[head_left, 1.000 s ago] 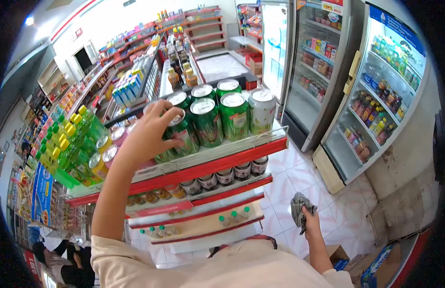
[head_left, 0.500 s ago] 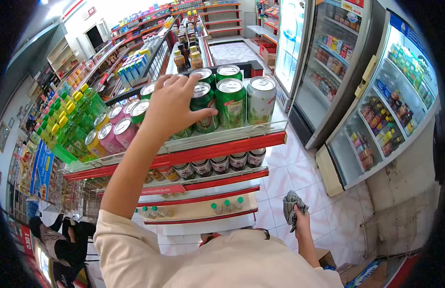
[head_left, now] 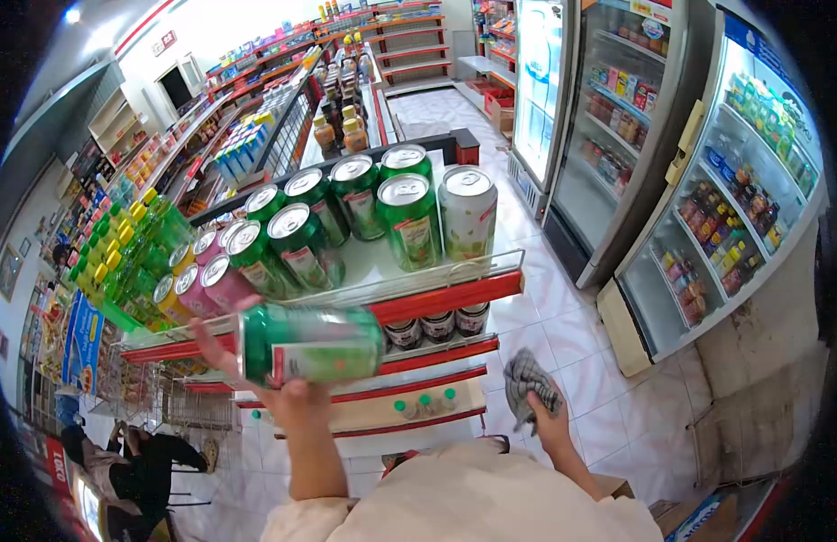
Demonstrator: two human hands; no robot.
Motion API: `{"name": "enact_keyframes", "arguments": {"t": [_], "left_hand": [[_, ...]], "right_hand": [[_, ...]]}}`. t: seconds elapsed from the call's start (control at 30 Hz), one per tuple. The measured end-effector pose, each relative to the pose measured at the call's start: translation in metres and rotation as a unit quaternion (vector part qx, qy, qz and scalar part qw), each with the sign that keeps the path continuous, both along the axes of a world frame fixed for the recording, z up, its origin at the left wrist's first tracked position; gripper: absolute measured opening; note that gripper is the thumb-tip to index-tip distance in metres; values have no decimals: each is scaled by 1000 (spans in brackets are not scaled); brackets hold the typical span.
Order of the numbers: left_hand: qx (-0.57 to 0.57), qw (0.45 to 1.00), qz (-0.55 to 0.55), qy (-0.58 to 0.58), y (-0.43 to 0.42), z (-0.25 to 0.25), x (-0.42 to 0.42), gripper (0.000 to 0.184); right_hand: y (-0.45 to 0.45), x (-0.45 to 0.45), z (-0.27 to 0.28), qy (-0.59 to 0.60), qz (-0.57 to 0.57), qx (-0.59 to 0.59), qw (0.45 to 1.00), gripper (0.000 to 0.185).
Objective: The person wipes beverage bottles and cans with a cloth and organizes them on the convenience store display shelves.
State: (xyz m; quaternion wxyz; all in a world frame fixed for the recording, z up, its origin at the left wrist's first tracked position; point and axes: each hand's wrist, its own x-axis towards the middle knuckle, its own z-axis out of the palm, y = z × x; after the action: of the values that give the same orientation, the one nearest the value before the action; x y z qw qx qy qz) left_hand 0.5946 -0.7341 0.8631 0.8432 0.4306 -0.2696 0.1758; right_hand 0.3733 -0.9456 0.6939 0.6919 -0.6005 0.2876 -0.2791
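My left hand (head_left: pixel 288 393) grips a green drink can (head_left: pixel 324 345), tilted on its side in front of the shelf's red edge (head_left: pixel 437 300). My right hand (head_left: pixel 549 417) is lower right, closed on a crumpled grey checked cloth (head_left: pixel 527 384). On the top shelf stand several green cans (head_left: pixel 408 221), with a white can (head_left: pixel 467 212) at the right end. A bare patch of shelf shows among the green cans. Pink cans (head_left: pixel 224 282) and yellow-topped green bottles (head_left: pixel 134 271) stand further left.
Glass-door fridges (head_left: pixel 725 181) line the right side. Lower shelf tiers hold dark cans (head_left: pixel 437 327) and green-capped bottles (head_left: pixel 425 404). A person in dark clothes (head_left: pixel 157 465) sits at the lower left. Cardboard boxes (head_left: pixel 712 519) lie at the lower right.
My left hand has lifted a green can out of the front row and brought it down toward me, tilting it sideways. My right hand with the cloth has shifted slightly left.
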Motion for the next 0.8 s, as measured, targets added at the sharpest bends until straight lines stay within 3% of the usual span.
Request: {"name": "enact_keyframes", "arguments": {"t": [0.03,0.1,0.13,0.2,0.27,0.37,0.47,0.5,0.6,0.63,0.73,0.8], "left_hand": [[-32,991,-84,100,9,-16,-9,97],[-62,963,-186,186,9,-42,-24,65],[-56,942,-199,264,7,-42,-36,65],[-31,921,-289,261,3,-41,-41,67],[-31,879,-316,356,9,-38,-52,69],[-48,831,-314,457,12,-17,-52,70],[-190,705,-573,373,30,-29,-45,68],[-186,718,-555,377,31,-34,-45,68],[-137,795,-430,405,40,-48,-48,71],[-105,825,-383,402,44,-49,-46,72],[3,895,-248,371,58,-46,-46,78],[96,922,-181,330,68,-40,-44,82]], "right_hand": [[8,9,8,-34,2,-73,997,48],[21,28,31,-115,9,-243,963,51],[26,40,47,-164,13,-337,927,51],[34,62,75,-264,34,-460,847,53],[44,83,95,-360,62,-516,775,56],[63,114,125,-420,128,-544,715,39],[89,121,146,-381,184,-630,652,30],[100,126,149,-365,185,-658,632,27],[126,134,152,-309,168,-660,664,28],[129,135,163,-289,214,-630,688,32],[148,157,167,-358,199,-483,774,43],[149,171,175,-358,237,-446,785,43]]}}
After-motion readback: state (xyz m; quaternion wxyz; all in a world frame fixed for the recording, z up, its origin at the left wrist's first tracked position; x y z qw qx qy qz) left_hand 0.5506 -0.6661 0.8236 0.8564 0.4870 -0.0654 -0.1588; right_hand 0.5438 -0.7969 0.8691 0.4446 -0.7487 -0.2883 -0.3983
